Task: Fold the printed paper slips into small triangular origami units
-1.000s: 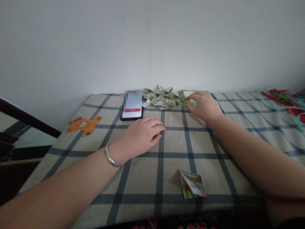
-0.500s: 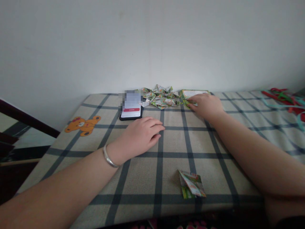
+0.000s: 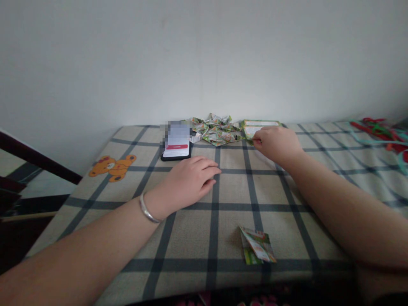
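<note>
My left hand (image 3: 188,180) lies palm down on the checked cloth, fingers loosely stretched, holding nothing; a silver bracelet (image 3: 147,209) circles the wrist. My right hand (image 3: 276,143) reaches to the far edge and pinches the corner of a flat green-and-white printed paper sheet (image 3: 259,126). Left of it lies a heap of several folded green paper pieces (image 3: 216,128). One folded paper piece (image 3: 256,250) rests alone near the front edge.
A black phone (image 3: 176,145) with a lit screen lies left of the heap. The checked cloth (image 3: 229,191) bears an orange bear print (image 3: 112,165). Red and green ribbons (image 3: 381,132) lie at the far right. A white wall stands behind; dark furniture at left.
My right hand has drawn slightly back from the sheet and closed its fingers into a pinch on the sheet's near corner. My left hand has stayed put.
</note>
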Demonstrator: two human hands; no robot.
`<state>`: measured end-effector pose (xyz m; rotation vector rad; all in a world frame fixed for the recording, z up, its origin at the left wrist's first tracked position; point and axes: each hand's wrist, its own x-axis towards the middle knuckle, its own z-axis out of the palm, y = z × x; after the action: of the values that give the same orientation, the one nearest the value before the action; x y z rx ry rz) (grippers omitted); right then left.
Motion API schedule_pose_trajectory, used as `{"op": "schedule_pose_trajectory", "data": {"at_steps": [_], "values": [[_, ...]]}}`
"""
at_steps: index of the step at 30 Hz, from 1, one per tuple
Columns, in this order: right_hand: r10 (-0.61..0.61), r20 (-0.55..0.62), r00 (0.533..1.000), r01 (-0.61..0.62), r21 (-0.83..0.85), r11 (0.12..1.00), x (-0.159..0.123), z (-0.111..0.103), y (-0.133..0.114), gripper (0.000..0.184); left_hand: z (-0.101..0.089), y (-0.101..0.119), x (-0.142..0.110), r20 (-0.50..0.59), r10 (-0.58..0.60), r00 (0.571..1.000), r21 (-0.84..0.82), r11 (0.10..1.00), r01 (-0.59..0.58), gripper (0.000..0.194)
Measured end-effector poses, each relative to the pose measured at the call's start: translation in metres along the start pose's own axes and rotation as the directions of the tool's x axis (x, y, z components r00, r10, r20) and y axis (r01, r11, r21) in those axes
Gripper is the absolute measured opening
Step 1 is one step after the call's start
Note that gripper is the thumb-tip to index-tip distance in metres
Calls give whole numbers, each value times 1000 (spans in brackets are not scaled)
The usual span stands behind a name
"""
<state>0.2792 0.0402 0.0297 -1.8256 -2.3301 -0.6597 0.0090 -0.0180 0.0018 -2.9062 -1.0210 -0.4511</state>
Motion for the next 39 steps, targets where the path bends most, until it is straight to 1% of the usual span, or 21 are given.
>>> {"op": "schedule_pose_trajectory", "data": {"at_steps": [5,7,9,11,12,15,17,18,20,25,29,31,35,39], "values": [[-41,33,999,42,-20,999,-8,-12,-11,21,-1,1,0,-12,2,1000,6,1000,-2,26],[-69,53,996,72,-40,997,-16,-18,-16,22,-1,1,0,-8,2,1000,7,1000,-2,26],[-82,103,991,88,-48,995,-26,-25,-24,21,-1,1,1,0,-2,1000,9,1000,2,26],[-80,125,989,88,-58,994,-36,-32,-33,23,-1,1,2,5,-8,1000,15,1000,8,27],[-108,143,984,116,-52,992,-40,-35,-38,24,-1,1,2,6,-10,1000,17,1000,10,27],[-255,154,955,258,3,966,-51,-41,-53,21,-1,2,3,2,-8,1000,22,1000,8,27],[-315,159,936,315,23,949,-55,-42,-60,20,0,2,3,-3,-7,1000,19,1000,7,27],[-329,153,932,328,33,944,-56,-42,-62,20,0,2,3,-3,-9,1000,17,1000,9,27],[-398,120,909,391,81,917,-58,-41,-64,18,2,2,2,-6,-23,1000,18,1000,23,28],[-513,-20,858,509,161,846,-60,-37,-65,14,3,3,2,-14,-68,998,12,998,68,35],[-618,-94,781,624,169,763,-60,-34,-65,16,3,3,2,-29,-69,997,12,998,69,35],[-638,-119,761,649,179,740,-60,-33,-65,18,2,1,3,-33,-49,998,25,998,50,31],[-625,-146,767,638,273,720,-59,-31,-64,23,2,-5,3,-45,-4,999,40,999,5,25],[-607,-122,786,602,378,703,-57,-30,-62,19,1,-10,1,-25,104,994,2,995,-104,27]]}}
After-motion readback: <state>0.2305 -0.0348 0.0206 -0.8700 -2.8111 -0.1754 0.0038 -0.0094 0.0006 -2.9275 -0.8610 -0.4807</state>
